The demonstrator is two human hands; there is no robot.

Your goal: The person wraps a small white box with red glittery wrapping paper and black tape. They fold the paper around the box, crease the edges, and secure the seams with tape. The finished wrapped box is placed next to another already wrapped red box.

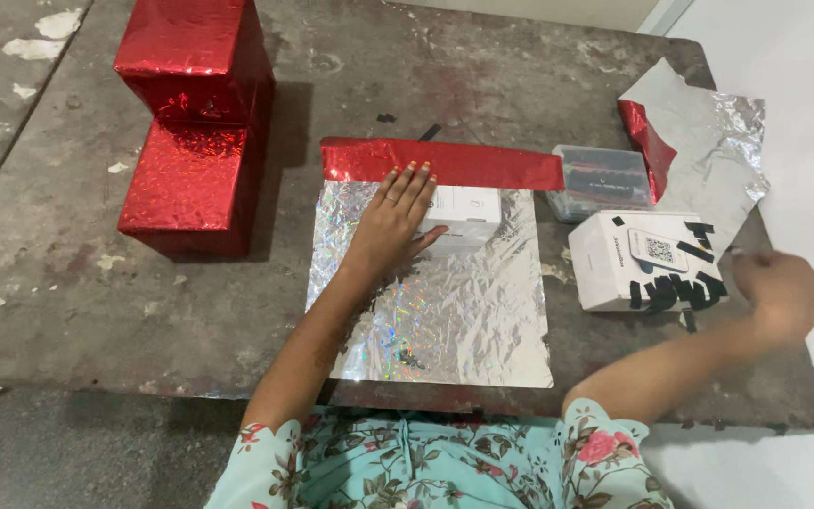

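1. we log the left hand [396, 219] flat, fingers spread and released, pressing down on a small white box [464, 215] that sits on the upper part of a sheet of holographic wrapping foil [435, 320], silver side up.
2. the far edge of the sheet is folded toward us, showing its red face as a strip [445, 162] just beyond the box.
3. the right hand [782, 294] is blurred at the right edge of the tabletop [68, 283], just beside a second white box [652, 259] carrying black tape strips [680, 292]; we cannot tell whether its fingers are clenched or grasping anything.
4. judged step: box pinned in place on the sheet, tape being fetched.
5. the next move, as we judge it, calls for one strip peeled cleanly while the left hand keeps the box from sliding on the slick foil.
6. also present: two red-wrapped boxes [190, 123] stacked at far left, a clear plastic case [603, 181], a crumpled foil offcut [708, 141].
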